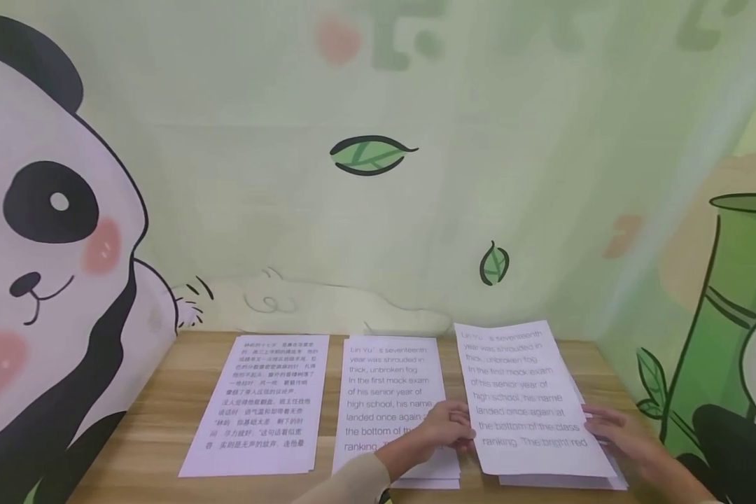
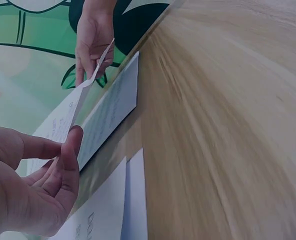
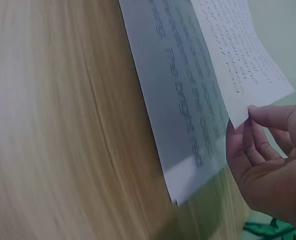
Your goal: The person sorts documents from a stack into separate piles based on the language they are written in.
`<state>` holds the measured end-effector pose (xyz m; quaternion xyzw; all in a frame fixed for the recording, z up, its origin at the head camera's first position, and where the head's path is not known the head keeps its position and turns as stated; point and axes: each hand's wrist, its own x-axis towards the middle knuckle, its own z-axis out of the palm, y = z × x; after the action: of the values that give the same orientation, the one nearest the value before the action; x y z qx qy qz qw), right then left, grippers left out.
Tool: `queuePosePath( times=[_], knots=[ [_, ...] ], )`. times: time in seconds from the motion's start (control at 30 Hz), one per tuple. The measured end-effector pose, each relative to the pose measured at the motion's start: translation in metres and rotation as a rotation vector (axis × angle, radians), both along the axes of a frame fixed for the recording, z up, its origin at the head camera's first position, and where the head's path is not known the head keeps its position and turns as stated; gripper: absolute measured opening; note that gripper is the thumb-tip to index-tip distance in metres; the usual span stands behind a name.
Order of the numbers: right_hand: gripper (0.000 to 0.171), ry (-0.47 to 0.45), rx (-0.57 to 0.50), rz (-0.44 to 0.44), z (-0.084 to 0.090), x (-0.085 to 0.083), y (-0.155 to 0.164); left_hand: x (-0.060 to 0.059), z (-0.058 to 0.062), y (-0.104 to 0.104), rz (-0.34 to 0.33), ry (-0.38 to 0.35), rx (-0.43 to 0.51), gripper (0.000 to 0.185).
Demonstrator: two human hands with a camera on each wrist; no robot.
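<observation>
A sheet of paper [image 1: 523, 392] printed in English is held up over the right-hand paper stack [image 1: 542, 481]. My left hand [image 1: 437, 434] pinches the sheet's left edge between thumb and fingers, as the left wrist view shows. On the opposite side, my right hand [image 3: 270, 157] grips the other edge with its thumb against the fingers. In the right wrist view the raised sheet stands tilted above the stack, whose large print shows beneath. Part of the middle stack [image 1: 384, 381] is hidden behind my left hand and sleeve.
A third stack [image 1: 258, 413], printed in Chinese characters, lies at the left of the wooden table [image 1: 141, 434]. Behind the table is a green backdrop [image 1: 258, 175] with a panda [image 1: 116, 133], leaves and bamboo drawn on it.
</observation>
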<state>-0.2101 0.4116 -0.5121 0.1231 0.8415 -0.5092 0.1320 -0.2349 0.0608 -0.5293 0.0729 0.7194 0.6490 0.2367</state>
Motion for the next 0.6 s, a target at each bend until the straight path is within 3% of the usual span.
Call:
queuePosePath(
  times=[0.13,0.4,0.6],
  knots=[
    [0.063,0.005,0.050,-0.020,-0.001,0.001,0.014,0.004,-0.004,0.014,-0.014,0.012,-0.002,0.041],
    [0.061,-0.011,-0.050,-0.060,-0.010,0.007,0.022,0.010,-0.012,0.027,-0.001,0.014,0.000,0.039],
    [0.057,-0.083,-0.021,-0.096,-0.013,0.003,0.021,0.009,-0.012,0.033,-0.040,-0.030,0.000,0.043]
  ],
)
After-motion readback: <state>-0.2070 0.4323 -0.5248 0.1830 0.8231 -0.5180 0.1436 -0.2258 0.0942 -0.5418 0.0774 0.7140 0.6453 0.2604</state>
